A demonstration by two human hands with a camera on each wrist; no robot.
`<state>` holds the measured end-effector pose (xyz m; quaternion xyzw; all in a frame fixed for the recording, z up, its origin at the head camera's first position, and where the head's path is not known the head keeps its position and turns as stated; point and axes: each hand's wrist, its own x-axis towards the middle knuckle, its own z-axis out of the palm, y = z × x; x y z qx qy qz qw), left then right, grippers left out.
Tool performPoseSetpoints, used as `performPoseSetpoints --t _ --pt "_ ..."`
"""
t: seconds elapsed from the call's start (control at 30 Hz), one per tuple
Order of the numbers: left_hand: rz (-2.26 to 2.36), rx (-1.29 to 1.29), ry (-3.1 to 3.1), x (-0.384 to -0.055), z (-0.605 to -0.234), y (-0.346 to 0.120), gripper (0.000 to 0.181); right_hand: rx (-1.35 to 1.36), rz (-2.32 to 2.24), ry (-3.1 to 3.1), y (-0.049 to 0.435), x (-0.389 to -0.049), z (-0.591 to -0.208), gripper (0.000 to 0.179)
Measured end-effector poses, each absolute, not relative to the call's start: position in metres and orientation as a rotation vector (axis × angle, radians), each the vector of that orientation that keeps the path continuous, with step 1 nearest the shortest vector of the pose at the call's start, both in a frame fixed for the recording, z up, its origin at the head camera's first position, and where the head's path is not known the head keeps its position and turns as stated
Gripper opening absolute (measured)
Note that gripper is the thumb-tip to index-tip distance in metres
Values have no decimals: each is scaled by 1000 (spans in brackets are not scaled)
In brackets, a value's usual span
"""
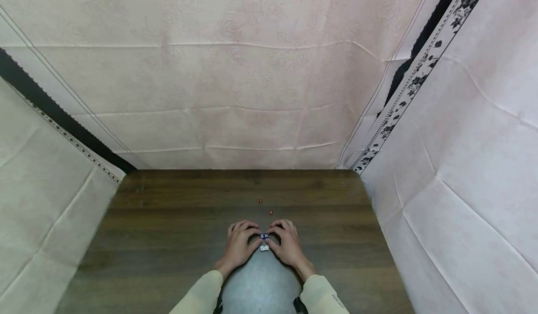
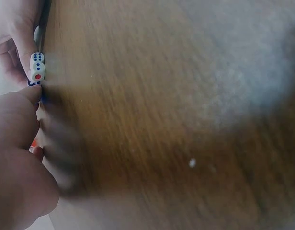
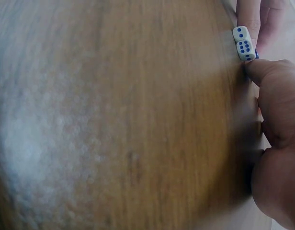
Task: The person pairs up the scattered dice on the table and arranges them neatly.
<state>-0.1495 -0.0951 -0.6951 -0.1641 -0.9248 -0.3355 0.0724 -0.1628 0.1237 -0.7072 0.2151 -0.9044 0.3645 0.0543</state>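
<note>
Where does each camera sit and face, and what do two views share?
Head: on the head, facing forward and down at the table; left hand, right hand and sleeves show.
Left wrist: on that wrist, facing the table and white dice; left hand large, right hand beyond.
Right wrist: on that wrist, facing the same; right hand large, left hand beyond.
Shared: white dice, in both wrist views.

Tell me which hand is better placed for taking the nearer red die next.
Probably the right hand: the nearer red die lies closer to it than to the left hand. Both hands touch the blue dice, though.
</note>
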Motion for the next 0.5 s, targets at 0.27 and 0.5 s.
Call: performPoseSetpoints --t 0.27,0.5 --pt "-1019 -492 -2782 -149 -694 -95 12 652 1114 -2750 124 -162 -706 16" --pt "-1009 -489 -2780 -149 -696 -95 12 662 1112 -2743 123 -163 -706 16"
